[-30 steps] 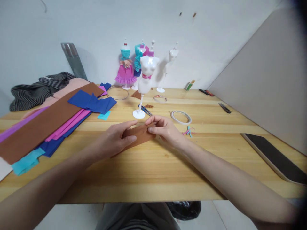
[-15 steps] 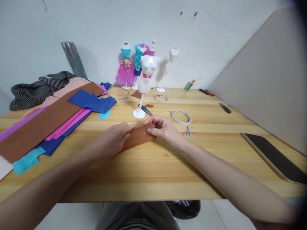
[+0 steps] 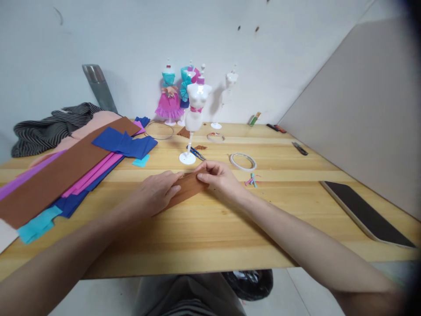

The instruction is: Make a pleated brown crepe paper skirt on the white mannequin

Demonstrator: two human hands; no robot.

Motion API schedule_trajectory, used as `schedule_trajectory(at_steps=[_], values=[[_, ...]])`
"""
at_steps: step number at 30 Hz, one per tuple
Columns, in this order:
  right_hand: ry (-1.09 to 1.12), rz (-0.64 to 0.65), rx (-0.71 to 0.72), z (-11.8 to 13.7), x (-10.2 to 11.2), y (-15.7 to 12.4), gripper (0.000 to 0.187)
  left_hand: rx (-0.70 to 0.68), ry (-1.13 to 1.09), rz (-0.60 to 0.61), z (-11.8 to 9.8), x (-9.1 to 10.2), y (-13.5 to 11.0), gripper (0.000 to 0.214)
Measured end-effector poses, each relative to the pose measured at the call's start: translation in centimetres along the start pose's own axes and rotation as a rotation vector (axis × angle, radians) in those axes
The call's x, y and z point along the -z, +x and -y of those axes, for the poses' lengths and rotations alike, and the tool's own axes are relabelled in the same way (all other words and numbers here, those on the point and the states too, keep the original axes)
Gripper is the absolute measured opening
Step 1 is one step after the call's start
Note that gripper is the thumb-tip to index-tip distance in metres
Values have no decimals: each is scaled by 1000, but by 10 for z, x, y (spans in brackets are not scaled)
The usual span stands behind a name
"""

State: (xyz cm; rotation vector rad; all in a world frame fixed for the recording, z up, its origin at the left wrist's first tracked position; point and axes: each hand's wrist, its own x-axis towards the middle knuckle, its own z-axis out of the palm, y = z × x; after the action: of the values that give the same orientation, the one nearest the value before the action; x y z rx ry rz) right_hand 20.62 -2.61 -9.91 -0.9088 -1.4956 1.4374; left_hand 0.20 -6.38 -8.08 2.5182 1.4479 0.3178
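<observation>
A folded brown paper strip (image 3: 187, 188) lies on the wooden table (image 3: 210, 237) between my hands. My left hand (image 3: 154, 193) rests flat on its left part, fingers pressed on the paper. My right hand (image 3: 217, 175) pinches the strip's right end with curled fingers. Just behind stands a white dress-form mannequin (image 3: 194, 114) with a pink band at its waist.
Long sheets of brown, pink, blue and teal paper (image 3: 66, 171) cover the left side. Dressed mannequins (image 3: 171, 94) stand at the wall. Small scissors (image 3: 196, 153), a tape ring (image 3: 242, 161) and paper scraps (image 3: 251, 180) lie nearby. A dark tablet (image 3: 365, 213) sits at the right.
My left hand has slid right along the brown strip, covering more of it. My right hand keeps its pinch on the end. The view has shifted a little.
</observation>
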Motion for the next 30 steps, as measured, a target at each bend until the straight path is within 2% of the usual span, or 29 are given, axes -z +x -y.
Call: schedule_trajectory(at_steps=[8, 13, 18, 23, 27, 30], values=[[15, -27, -26, -3, 1, 2, 17, -83, 178, -12, 11, -6, 0, 35], [-2, -26, -17, -6, 5, 4, 21, -56, 209, 50, 14, -2, 3, 31], [-154, 52, 90, -7, 6, 4, 30, -39, 212, 72, 15, 2, 2, 30], [-296, -15, 190, -13, 4, 4, 16, -36, 188, 57, 17, -1, 3, 27], [-340, -61, 231, -19, 5, 5, 14, 16, 150, 39, 21, -6, 5, 24], [-464, -15, 301, -23, 8, 8, 14, 12, 129, 43, 26, -10, 5, 25]])
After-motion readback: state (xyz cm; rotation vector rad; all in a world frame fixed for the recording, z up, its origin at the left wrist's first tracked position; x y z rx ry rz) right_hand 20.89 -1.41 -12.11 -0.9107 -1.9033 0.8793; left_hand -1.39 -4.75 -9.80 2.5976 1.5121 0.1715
